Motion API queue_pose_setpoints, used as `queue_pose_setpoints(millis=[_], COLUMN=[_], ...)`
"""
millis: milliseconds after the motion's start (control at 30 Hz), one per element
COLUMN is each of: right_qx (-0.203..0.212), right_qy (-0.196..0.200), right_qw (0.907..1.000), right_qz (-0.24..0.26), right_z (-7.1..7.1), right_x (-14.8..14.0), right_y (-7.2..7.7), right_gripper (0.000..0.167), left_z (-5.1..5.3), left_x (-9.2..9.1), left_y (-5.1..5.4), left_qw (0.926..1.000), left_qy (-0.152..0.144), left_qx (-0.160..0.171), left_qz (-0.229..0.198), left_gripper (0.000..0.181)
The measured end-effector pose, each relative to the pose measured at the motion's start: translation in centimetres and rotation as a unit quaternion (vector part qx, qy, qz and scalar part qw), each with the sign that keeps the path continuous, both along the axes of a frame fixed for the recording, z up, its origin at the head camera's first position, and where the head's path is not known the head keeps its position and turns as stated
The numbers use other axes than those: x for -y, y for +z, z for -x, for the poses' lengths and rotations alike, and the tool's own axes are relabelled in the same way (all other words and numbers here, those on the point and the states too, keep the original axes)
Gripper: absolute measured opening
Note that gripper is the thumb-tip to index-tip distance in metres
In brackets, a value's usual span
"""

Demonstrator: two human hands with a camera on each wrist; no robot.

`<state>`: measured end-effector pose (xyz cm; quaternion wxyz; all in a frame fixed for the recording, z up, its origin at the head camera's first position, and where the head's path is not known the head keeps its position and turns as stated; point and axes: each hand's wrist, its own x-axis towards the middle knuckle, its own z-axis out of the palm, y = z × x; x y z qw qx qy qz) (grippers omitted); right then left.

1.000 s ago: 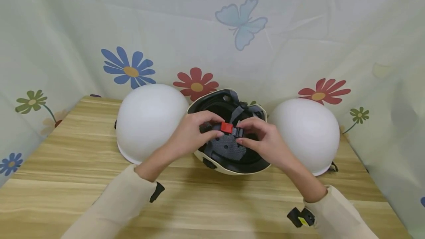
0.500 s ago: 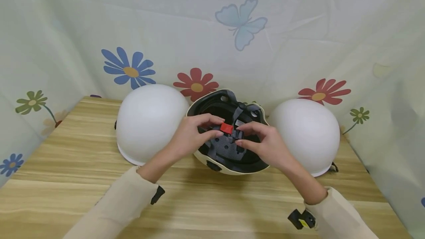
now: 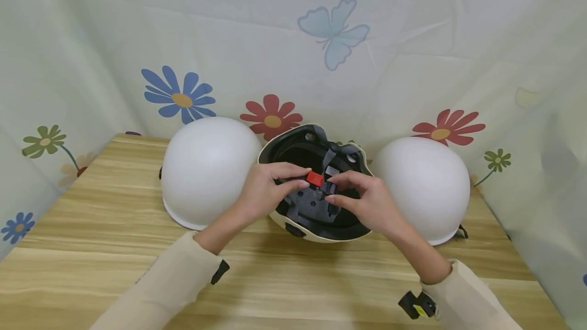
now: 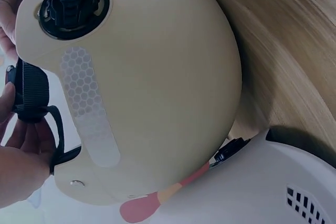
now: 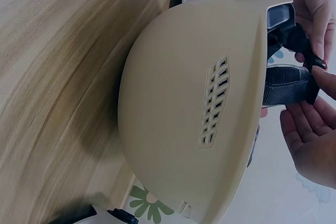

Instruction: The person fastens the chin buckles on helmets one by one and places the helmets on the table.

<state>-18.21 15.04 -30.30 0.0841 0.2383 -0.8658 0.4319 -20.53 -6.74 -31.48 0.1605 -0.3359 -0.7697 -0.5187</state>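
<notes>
Wood-grain table (image 3: 293, 294) fills the lower frame of the head view. Two white helmets stand dome up: one left of centre (image 3: 208, 167), the other right of centre (image 3: 422, 187). Between them, mid-frame, the cream helmet (image 5: 173, 98) lies upturned, hollow side towards the head camera. Over its hollow, just left of centre, the left hand (image 3: 268, 187) has thumb and forefinger pinched at the red buckle piece (image 3: 315, 179); the right hand (image 3: 371, 197), right of centre, pinches the black buckle piece (image 3: 327, 187) from the other side. The two pieces meet or nearly meet near the centre; whether they are latched cannot be told. Step in hand, as judged: working the chin-strap buckle. Next move probably calls for both pinches kept firm and the pieces in line, with force along the strap rather than across it. Risk, judged: a twisted piece could bind or slip from the fingertips.
</notes>
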Motion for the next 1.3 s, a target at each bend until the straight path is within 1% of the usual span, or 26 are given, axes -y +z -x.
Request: queue_pose_setpoints(millis=[67, 133, 300, 500, 667, 767, 833, 900, 1000, 1100, 1133, 1200, 1300], right_qx=[-0.005, -0.006, -0.002, -0.009, -0.015, -0.023, -0.018, -0.009, 0.002, 0.001, 0.001, 0.005, 0.023], right_qy=[-0.003, -0.006, -0.016, -0.023, -0.016, -0.015, -0.013, -0.005, 0.009, 0.022, 0.02, 0.018, 0.012], right_qw=[1.0, 0.9999, 0.9998, 0.9995, 0.9994, 0.9992, 0.9994, 0.9994, 0.999, 0.9984, 0.9982, 0.9975, 0.9951], right_qz=[-0.003, -0.007, -0.013, -0.02, -0.028, -0.03, -0.028, -0.034, -0.045, -0.052, -0.057, -0.068, -0.095], right_z=[0.0, -0.1, -0.1, -0.2, -0.4, -0.4, -0.3, -0.3, -0.1, 0.3, 0.4, 0.5, 0.4], right_x=[0.0, 0.0, 0.1, 0.4, 0.7, 0.8, 0.8, 0.6, -0.1, -1.1, -1.6, -2.6, -4.2], right_y=[-0.1, -0.1, -0.1, 0.2, 0.2, 0.2, 0.1, 0.0, -0.3, -0.7, -0.7, -0.7, -0.6], right_gripper=[0.026, 0.026, 0.026, 0.027, 0.027, 0.027, 0.027, 0.03, 0.032, 0.031, 0.03, 0.029, 0.03], left_z=[0.1, 0.1, 0.1, 0.0, -0.2, -0.2, -0.2, -0.2, -0.1, -0.1, -0.1, -0.1, -0.3], left_x=[-0.1, -0.1, -0.1, -0.1, -0.4, -0.5, -0.4, -0.3, 0.2, 1.0, 1.4, 2.1, 3.2], left_y=[-0.1, -0.2, -0.3, -0.1, -0.1, -0.1, 0.0, 0.0, 0.2, 0.3, 0.3, 0.2, -0.1], left_qw=[0.9999, 0.9998, 0.9999, 0.9995, 0.9997, 0.9995, 0.9992, 0.9984, 0.9937, 0.9877, 0.9868, 0.9873, 0.9909], left_qy=[-0.006, -0.01, -0.011, -0.015, -0.014, -0.014, -0.008, 0.0, 0.003, -0.01, -0.017, -0.027, -0.031], left_qx=[-0.01, -0.012, -0.005, 0.0, -0.017, -0.024, -0.03, -0.03, -0.031, -0.024, -0.019, -0.014, -0.011], left_qz=[-0.006, -0.01, -0.012, -0.026, 0.005, 0.015, 0.024, 0.048, 0.108, 0.154, 0.16, 0.156, 0.131], left_gripper=[0.028, 0.028, 0.028, 0.029, 0.028, 0.028, 0.028, 0.028, 0.031, 0.035, 0.036, 0.037, 0.035])
